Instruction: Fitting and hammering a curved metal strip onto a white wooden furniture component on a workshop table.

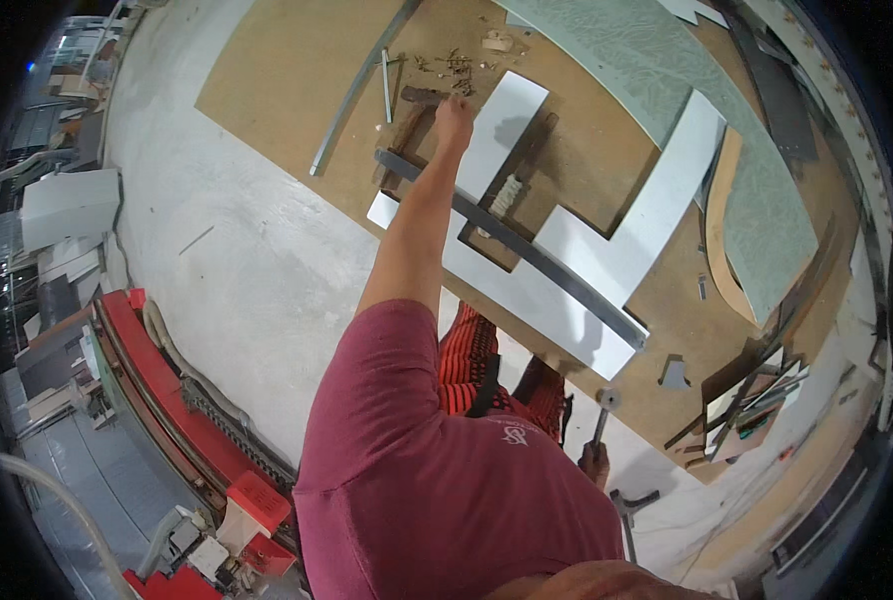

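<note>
My left arm reaches out over the table, and my left hand (pixel 454 125) is closed at the edge of a small pile of nails (pixel 459 68); what its fingers hold, if anything, is too small to see. Just left of this hand lies a wooden-handled hammer (pixel 407 128) with a dark head. Low on the right, off the table's near edge, my right hand (pixel 595 465) grips a metal-shafted hammer (pixel 600 425), its round face up. Beneath my left forearm a long grey metal bar (pixel 547 262) lies across a white cut-out board (pixel 592 325).
The brown tabletop (pixel 277 95) carries a pale green patterned sheet (pixel 767 220), a curved wooden strip (pixel 724 225), a rope bundle (pixel 507 195) and a thin metal strip (pixel 352 95). Scrap pieces (pixel 752 410) pile up at the near right corner. A red-edged machine (pixel 172 375) stands at left.
</note>
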### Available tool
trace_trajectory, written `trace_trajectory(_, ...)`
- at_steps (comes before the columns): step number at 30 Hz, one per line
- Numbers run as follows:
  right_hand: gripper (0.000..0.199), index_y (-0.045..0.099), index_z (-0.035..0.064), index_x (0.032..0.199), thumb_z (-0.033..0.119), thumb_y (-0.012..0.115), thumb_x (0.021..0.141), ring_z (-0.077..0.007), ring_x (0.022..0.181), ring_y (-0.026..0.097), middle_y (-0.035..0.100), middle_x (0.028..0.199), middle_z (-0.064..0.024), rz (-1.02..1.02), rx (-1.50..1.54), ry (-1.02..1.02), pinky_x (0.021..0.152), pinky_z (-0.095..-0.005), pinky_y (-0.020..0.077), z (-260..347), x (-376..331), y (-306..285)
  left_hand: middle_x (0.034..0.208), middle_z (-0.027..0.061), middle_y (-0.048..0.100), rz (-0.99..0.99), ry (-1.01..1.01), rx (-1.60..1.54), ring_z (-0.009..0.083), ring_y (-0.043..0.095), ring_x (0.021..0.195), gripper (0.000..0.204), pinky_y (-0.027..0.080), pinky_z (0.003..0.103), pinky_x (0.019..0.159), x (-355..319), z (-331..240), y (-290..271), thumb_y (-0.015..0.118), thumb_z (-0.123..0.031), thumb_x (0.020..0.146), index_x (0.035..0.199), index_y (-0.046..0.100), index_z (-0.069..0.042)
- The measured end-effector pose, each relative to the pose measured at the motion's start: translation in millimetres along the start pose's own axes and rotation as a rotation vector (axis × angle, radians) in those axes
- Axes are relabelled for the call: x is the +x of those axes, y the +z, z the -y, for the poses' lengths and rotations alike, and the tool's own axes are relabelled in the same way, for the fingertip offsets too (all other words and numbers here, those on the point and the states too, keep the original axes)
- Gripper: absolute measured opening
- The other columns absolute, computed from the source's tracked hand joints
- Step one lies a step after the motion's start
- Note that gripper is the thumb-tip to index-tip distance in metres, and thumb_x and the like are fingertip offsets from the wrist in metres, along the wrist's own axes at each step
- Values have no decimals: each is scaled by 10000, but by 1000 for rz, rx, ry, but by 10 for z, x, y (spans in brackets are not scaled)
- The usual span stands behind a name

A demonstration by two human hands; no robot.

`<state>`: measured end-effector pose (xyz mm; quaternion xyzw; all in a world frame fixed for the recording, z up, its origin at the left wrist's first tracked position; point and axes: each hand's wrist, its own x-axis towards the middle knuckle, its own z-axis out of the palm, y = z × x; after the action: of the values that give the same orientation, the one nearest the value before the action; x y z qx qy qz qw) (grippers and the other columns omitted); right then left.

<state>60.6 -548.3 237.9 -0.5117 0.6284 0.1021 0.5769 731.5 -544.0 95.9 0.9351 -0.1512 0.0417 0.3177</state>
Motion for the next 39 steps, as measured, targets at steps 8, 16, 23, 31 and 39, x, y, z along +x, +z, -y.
trace_trajectory(8, 156, 529, 45, 877, 199, 513, 900, -112, 516, 451, 488, 617, -18, -2, -217, 54, 471, -276, 376, 769, -360, 1023, 802, 179, 636, 151, -61, -83, 357, 615, 775, 188, 489, 436, 694, 1011, 96, 880, 549, -204, 774, 810, 662, -58)
trace_trajectory(16, 209, 531, 28, 914, 233, 550, 881, -134, 642, 478, 536, 695, -62, -65, -174, 63, 589, -285, 402, 648, -381, 1422, 926, 179, 616, 200, -68, -89, 351, 604, 871, 243, 495, 444, 749, 1222, -160, 1350, 581, -252, 793, 800, 637, -15)
trace_trajectory(23, 211, 537, 30, 889, 239, 525, 870, -128, 551, 477, 502, 640, -46, -160, 46, 256, 486, -298, 390, 1223, -554, 1599, 857, 95, 661, 339, -119, 223, 262, 653, 808, 331, 515, 411, 691, 1217, -732, 1646, 569, -409, 825, 866, 657, -93)
trace_trajectory(31, 290, 540, 18, 908, 305, 519, 867, -217, 572, 567, 552, 633, -128, -154, -8, 401, 524, -368, 429, 1143, -641, 1621, 756, 69, 656, 204, -65, 315, 232, 652, 706, 211, 528, 366, 625, 1263, -840, 1862, 639, -261, 771, 779, 660, -52)
trace_trajectory(39, 288, 536, 25, 964, 298, 536, 871, -338, 731, 609, 617, 772, -178, -162, -12, 217, 641, -396, 447, 499, -520, 1598, 779, 91, 631, 607, 168, -405, 164, 592, 690, 211, 472, 291, 632, -489, -1226, 782, 598, -176, 771, 887, 624, -2)
